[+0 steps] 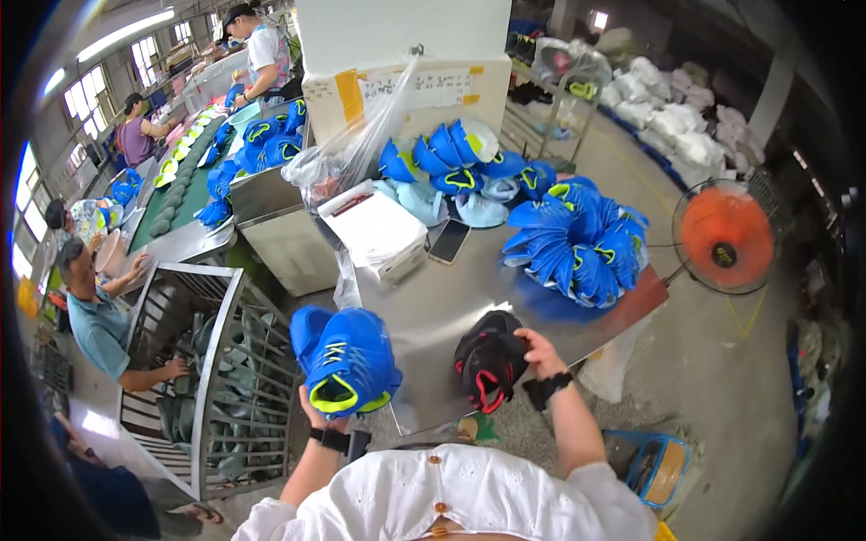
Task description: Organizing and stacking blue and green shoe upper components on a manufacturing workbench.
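My left hand holds up a blue shoe upper with a yellow-green collar, off the left edge of the steel table. My right hand grips a black shoe upper with red trim at the table's near edge. Both wrists wear dark bands. A fan-shaped pile of blue uppers lies on the table's right side, and another cluster of blue uppers sits at the back.
A phone and a stack of white sheets lie mid-table. A metal rack stands to my left, an orange fan to my right. Other people work along a conveyor at left. A blue basket sits on the floor.
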Demonstrator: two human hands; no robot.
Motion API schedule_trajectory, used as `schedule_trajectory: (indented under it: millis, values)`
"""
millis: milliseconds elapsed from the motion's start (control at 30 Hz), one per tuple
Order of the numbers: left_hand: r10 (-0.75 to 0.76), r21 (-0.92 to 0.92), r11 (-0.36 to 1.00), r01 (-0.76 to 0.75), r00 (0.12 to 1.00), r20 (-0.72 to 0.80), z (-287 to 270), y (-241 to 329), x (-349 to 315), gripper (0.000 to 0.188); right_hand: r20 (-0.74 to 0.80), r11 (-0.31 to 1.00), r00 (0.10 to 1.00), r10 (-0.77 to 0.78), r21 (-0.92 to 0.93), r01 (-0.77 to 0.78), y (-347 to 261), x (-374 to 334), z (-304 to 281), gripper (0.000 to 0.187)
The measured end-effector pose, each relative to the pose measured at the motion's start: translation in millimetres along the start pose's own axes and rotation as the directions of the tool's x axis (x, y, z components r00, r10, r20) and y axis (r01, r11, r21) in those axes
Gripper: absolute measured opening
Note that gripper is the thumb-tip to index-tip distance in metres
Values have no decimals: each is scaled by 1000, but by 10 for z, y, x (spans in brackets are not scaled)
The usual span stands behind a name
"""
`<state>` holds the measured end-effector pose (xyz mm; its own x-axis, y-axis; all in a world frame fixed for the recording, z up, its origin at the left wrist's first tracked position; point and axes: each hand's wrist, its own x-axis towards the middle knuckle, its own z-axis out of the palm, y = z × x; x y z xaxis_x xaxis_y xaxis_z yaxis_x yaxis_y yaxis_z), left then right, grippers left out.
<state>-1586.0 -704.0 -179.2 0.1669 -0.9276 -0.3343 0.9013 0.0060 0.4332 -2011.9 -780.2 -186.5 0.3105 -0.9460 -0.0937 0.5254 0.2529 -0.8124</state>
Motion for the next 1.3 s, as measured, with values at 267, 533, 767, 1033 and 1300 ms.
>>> schedule_trajectory:
  millis: [267,533,767,1033,1300]
  values:
    - [-94,66,992,104,987,-133,-5,-1204,752,46,-159,841,920,357,-374,-391,-137,568,-1346,47]
    - [-124,189,966,178,956,-268,-386,-1305,725,49,-4,692,930,368,-666,-277,-448,838,-1337,42]
    - [-154,274,936,219,958,-242,-268,-1188,835,49,80,666,840,537,-651,-364,-809,597,-731,48]
    - [-104,381,905,191,966,-238,-562,-1311,995,39,397,8,832,387,-904,428,-627,1493,-80,42]
    - [-134,401,896,191,977,-164,-573,-1353,1004,34,242,-77,953,181,-963,260,-163,1685,-511,33]
